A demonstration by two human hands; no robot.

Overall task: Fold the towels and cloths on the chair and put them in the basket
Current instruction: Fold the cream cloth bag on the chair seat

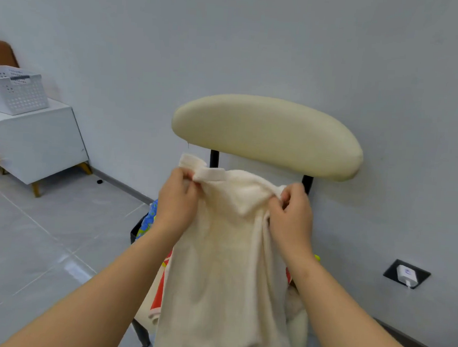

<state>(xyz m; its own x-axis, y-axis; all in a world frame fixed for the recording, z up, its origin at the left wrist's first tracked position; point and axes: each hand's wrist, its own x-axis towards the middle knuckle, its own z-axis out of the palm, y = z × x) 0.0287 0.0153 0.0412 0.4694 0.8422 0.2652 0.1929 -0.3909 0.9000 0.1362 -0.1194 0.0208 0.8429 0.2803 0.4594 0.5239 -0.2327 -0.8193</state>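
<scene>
Early stage: left hand point(178, 197) and right hand point(291, 213) pinch the unfolded towel point(226, 268) top edge with curled fingers point(285, 197); cloths point(148, 219) lie on chair point(266, 132), basket point(14, 90) well apart.

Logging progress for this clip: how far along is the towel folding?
Early. Done: nothing visibly; the basket hides its inside. In hand: left hand and right hand pinch the unfolded cream towel by its top edge. Remaining: a blue cloth and a red cloth on the chair.
</scene>
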